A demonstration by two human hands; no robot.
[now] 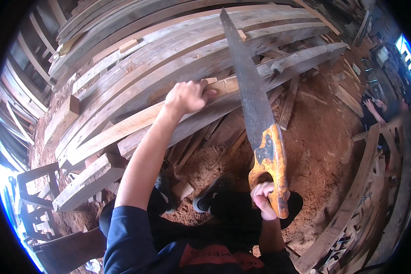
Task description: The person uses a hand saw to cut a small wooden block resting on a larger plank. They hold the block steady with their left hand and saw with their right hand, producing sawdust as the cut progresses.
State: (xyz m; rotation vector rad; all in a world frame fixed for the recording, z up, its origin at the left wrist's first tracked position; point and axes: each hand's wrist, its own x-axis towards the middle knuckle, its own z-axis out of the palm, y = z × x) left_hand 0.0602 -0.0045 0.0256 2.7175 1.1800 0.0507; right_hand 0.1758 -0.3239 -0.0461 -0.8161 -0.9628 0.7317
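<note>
My right hand (264, 200) is wrapped round the worn yellow-orange handle of a handsaw (252, 86). The saw's grey, stained blade points away from me, and its toothed edge is on the left side. To the left of the blade, my left hand (187, 97) is closed over a pale wooden board (123, 131), its fingers curled over the far side. The board lies lengthwise on a thick grey beam and runs down to the left. The blade passes across the view near the board's right end; I cannot tell whether it touches the wood.
Long weathered beams (178, 55) are stacked beyond my hands. A short thick block (61, 119) sits at the left, with a cut beam end (89, 182) nearer me. Sawdust covers the ground (326, 150). At the far right another person's hands (374, 109) show behind timber.
</note>
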